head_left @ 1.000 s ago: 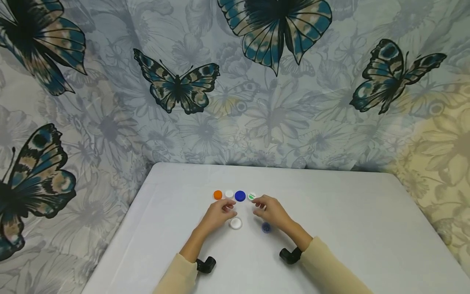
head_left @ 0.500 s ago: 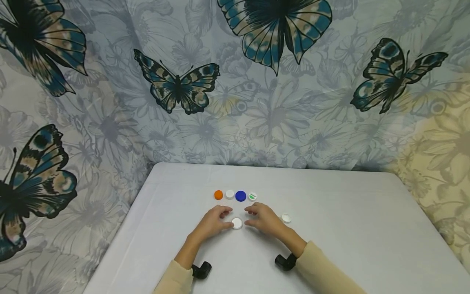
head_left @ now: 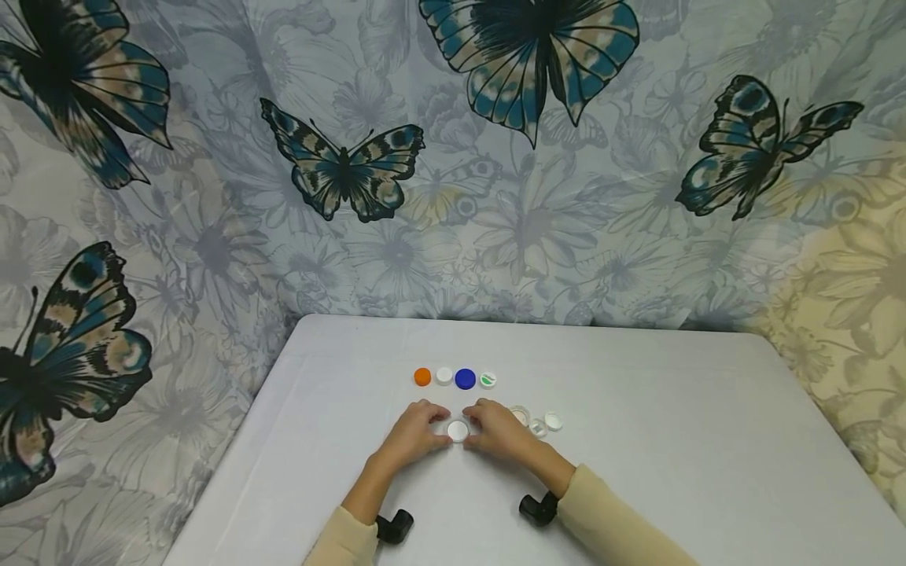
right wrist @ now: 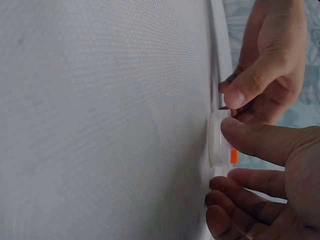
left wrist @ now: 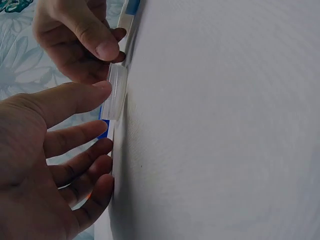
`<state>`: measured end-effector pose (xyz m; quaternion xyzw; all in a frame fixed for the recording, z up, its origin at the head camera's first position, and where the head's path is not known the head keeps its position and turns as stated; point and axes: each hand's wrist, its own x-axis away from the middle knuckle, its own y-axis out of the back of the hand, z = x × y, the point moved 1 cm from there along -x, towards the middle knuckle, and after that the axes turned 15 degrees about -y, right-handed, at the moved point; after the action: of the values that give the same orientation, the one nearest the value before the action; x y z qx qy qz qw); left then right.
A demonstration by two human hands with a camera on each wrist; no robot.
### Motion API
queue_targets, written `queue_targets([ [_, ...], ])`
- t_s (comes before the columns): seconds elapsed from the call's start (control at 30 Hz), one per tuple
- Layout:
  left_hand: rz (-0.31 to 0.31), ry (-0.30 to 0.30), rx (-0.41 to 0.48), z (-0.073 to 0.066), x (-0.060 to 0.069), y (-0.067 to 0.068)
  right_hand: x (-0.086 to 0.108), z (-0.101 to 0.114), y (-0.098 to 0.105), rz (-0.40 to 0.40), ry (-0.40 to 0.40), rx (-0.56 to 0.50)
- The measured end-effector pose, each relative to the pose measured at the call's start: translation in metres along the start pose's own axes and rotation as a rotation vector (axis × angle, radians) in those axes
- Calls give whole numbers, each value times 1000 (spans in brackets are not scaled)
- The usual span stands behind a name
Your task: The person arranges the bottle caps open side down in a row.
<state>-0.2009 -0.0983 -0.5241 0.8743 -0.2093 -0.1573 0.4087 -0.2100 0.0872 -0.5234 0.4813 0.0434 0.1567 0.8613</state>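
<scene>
A round white cap (head_left: 458, 431) lies on the table between the two hands; in the left wrist view its clear ridged side (left wrist: 118, 92) shows. My left hand (head_left: 416, 431) is at the cap's left side, thumb tip at its edge, other fingers loosely bent. My right hand (head_left: 498, 428) mirrors it on the right, its thumb (right wrist: 245, 131) at the rim in the right wrist view. Whether the thumbs touch the cap is unclear. Beyond the hands stand an orange cap (head_left: 422, 377), a white cap (head_left: 443, 376), a blue cap (head_left: 465, 379) and a green-marked white cap (head_left: 487, 380) in a row.
Right behind the right hand lie more whitish caps: a ringed one (head_left: 521, 414), a small one (head_left: 538, 428) and a plain one (head_left: 553, 421). The white table (head_left: 672, 440) meets a butterfly-patterned cloth (head_left: 453, 259) at its back edge.
Both hands have come down from near the row to either side of the single white cap. The right hand moved leftward, uncovering whitish caps; a dark blue cap seen earlier beneath it is now out of sight.
</scene>
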Motion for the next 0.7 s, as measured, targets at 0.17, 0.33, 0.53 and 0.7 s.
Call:
queue_targets([
  [0.17,-11,3,-27,-1,0,-3,-1,2,-3,-10,6,6],
  [0.33,-28,2,-42,-1,0,-4,0,6,-4,-13,0,3],
  [0.53,-45,-1,-33,-1,0,-6,1,7,-3,-12,-22,8],
  [0.7,-56,-9,-5,-1,-1,-7,2,4,-1,-11,-18,-35],
])
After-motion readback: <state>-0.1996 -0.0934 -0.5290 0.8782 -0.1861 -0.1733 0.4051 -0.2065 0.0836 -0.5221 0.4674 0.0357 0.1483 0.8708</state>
